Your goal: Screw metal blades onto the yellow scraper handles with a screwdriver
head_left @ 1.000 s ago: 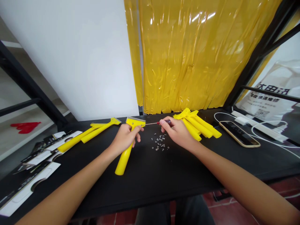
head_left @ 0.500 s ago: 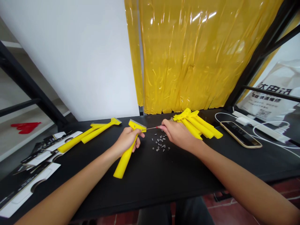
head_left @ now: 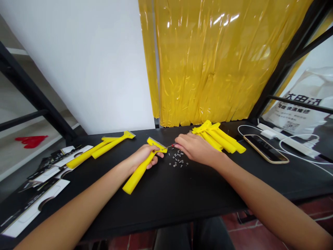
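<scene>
Scraper [head_left: 142,166] being gripped by left hand [head_left: 144,157]; right hand [head_left: 194,148] is pinching screwdriver [head_left: 169,146].
Tip could be slipping off; loose screws [head_left: 177,161] risk scattering.

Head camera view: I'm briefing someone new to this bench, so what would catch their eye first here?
Probably the glossy yellow plastic curtain hanging behind the black table. Next, at the table's middle, the left hand grips a yellow scraper while the right hand puts a thin screwdriver to its head, above scattered small screws. More yellow scrapers are piled at back right.
</scene>
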Available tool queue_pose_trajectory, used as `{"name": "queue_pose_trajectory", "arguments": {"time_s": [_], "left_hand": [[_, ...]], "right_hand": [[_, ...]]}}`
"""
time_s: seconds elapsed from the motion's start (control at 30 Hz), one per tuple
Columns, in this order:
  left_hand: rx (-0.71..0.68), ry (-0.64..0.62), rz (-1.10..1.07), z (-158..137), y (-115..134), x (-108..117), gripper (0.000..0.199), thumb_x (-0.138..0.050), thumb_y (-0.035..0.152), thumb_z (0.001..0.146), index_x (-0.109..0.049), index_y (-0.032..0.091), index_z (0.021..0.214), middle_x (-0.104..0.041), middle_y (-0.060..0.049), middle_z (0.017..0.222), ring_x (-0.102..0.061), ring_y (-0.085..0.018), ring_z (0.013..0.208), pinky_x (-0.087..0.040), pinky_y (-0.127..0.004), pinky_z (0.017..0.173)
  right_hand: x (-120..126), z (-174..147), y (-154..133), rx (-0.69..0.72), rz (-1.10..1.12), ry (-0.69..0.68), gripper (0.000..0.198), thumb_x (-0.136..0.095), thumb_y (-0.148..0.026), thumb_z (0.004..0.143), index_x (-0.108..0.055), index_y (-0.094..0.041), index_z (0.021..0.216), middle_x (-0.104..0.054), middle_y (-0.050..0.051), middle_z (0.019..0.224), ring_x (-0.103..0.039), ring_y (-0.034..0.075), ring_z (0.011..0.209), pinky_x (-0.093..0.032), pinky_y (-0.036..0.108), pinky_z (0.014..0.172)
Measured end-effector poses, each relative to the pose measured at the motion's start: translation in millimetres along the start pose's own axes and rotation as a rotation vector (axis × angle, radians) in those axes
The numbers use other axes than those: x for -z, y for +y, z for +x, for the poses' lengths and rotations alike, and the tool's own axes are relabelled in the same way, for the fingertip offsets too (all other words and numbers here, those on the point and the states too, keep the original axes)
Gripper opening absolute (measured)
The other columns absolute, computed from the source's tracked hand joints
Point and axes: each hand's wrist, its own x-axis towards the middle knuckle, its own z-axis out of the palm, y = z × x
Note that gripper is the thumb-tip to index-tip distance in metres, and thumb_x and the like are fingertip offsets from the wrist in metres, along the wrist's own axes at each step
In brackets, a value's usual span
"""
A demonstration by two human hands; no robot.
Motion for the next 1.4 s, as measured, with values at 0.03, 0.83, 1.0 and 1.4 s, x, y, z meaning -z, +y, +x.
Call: {"name": "queue_pose_trajectory", "arguments": {"time_s": [0.03, 0.83, 1.0, 1.4], "left_hand": [[-0.005, 0.006, 0.000, -0.2, -0.1, -0.5, 0.032, -0.050, 0.032, 0.089, -0.066, 0.010, 0.073, -0.052, -0.004, 0.040, -0.037, -0.010, 0.026, -0.024, -0.021, 0.027], [-0.015, -0.282, -0.119, -2.1, -9.8, -15.9, 0.056, -0.040, 0.054, 0.097, -0.071, 0.009, 0.080, -0.051, -0.004, 0.042, -0.035, -0.008, 0.029, -0.019, -0.020, 0.030], [-0.002, -0.286, -0.133, -2.0, -11.7, -17.3, 0.054, -0.045, 0.054, 0.095, -0.071, 0.010, 0.080, -0.052, -0.004, 0.043, -0.036, -0.008, 0.031, -0.021, -0.020, 0.031], [0.087, -0.531, -0.231, -3.5, -17.2, -24.7, 0.058, -0.038, 0.051, 0.097, -0.071, 0.004, 0.087, -0.051, -0.005, 0.046, -0.035, -0.009, 0.031, -0.018, -0.021, 0.031]], "right_hand": [[-0.7, 0.2, -1.1, -0.035, 0.034, 0.005, 0.035, -0.033, -0.040, 0.106, -0.057, -0.019, 0.093, -0.067, 0.007, 0.086, -0.060, 0.020, 0.074, -0.035, 0.032, 0.068], [9.6, -6.1, -10.4, -0.220, 0.593, 0.309, 0.019, -0.044, -0.025, 0.100, -0.047, -0.022, 0.118, -0.058, 0.001, 0.081, -0.055, 0.015, 0.065, -0.041, 0.029, 0.062], [13.4, -2.3, -17.1, -0.125, 0.683, 0.318, 0.009, -0.052, -0.028, 0.097, -0.057, -0.021, 0.100, -0.056, 0.006, 0.096, -0.053, 0.015, 0.075, -0.045, 0.029, 0.065], [-0.6, 5.3, -21.6, -0.205, 1.684, 0.236, 0.021, -0.058, -0.033, 0.097, -0.049, -0.025, 0.114, -0.061, 0.001, 0.099, -0.051, 0.004, 0.046, -0.040, 0.018, 0.037]]}}
